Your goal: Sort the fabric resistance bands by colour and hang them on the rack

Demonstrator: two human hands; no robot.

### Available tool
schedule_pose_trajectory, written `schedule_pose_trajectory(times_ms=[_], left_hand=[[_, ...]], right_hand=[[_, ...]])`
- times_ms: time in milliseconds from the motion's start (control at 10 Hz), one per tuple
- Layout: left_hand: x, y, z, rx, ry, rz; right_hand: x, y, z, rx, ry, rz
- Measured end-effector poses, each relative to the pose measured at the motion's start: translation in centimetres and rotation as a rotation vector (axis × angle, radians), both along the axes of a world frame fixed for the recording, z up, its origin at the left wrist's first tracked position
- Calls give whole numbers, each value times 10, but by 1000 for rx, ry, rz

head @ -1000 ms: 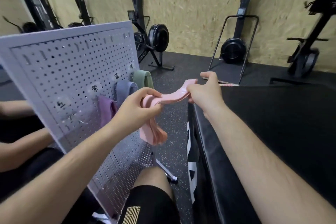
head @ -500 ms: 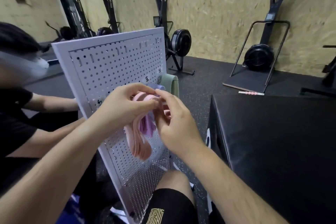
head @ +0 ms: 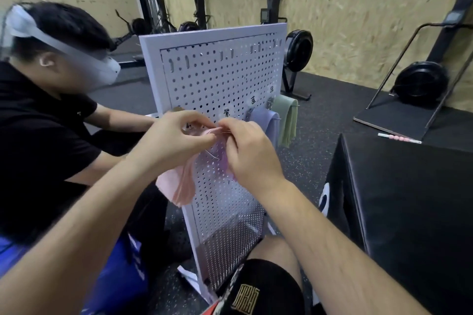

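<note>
**Inspector:** Where is the pink resistance band [head: 179,185]?

**Assessor:** Against the front of the white pegboard rack [head: 217,71], towards its left side. Its upper fold sits between both hands, and the rest hangs loose down the board.

**Inspector:** State of each grip?

**Assessor:** The left hand [head: 176,139] pinches the upper fold between thumb and fingertips. The right hand [head: 252,155] pinches the same fold just beside it, fingers curled. The hands cover the fold, so it cannot be told whether it is on a hook.

**Inspector:** Other bands?

**Assessor:** A purple band [head: 223,160] shows partly behind the hands. A blue band [head: 266,121] and a green band [head: 288,120] hang side by side further right.

**Inspector:** Surroundings?

**Assessor:** A second person [head: 46,120] in a black shirt sits left of the rack. A black padded box [head: 409,199] stands to its right.
</note>
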State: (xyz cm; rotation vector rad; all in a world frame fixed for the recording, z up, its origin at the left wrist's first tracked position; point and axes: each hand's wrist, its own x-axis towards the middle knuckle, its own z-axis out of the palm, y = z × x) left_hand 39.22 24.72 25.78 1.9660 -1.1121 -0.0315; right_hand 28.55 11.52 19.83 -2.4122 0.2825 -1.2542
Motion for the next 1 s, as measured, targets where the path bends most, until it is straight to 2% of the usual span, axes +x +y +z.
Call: schedule_pose_trajectory(times_ms=[200,400,600,700,800,900,1000], left_hand=[[8,-9,-29,9,-142,50],[5,-12,-39,43,-222,36],[-5,-3,-32,236,-408,64],[-10,1,-25,348,-420,68],[-10,6,-26,410,-540,108],[-18,-1,-27,302,-701,166],[-41,-24,-17,179,-751,69]], right_hand=[[12,0,-31,180,73,26],[10,8,-48,268,37,70],[5,8,-53,158,193,69],[-1,9,-45,155,254,62],[-7,12,-39,122,272,38],[-23,18,-24,19,269,-69],[-44,9,-5,-89,227,-239]])
